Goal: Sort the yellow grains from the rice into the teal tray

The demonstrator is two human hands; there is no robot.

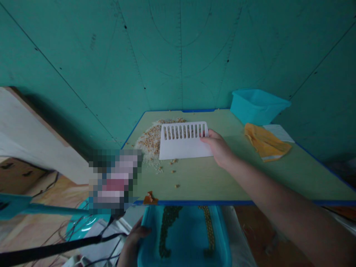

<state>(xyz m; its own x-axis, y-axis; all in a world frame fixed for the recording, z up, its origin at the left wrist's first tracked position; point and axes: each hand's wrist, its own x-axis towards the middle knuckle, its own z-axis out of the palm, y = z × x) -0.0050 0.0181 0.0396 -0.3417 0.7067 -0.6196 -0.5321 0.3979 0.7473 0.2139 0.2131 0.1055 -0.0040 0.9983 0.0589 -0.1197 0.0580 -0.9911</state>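
My right hand [218, 146] grips the right edge of a white plastic scraper with slots along its top [183, 142], which rests on the light green table [250, 174]. A heap of mixed grains [148, 141] lies just left of and behind the scraper, with a few loose grains scattered in front. My left hand [133, 241] holds the left rim of a blue tray [185, 237] kept below the table's front edge. The tray holds a strip of green grains and a strip of yellow grains.
A blue plastic tub [257, 105] stands at the table's back right, with a yellow cloth [267, 142] and a white sheet [279, 131] beside it. A small orange scrap [150, 199] lies at the front edge. A green cutting-mat wall rises behind. A pixelated patch sits at left.
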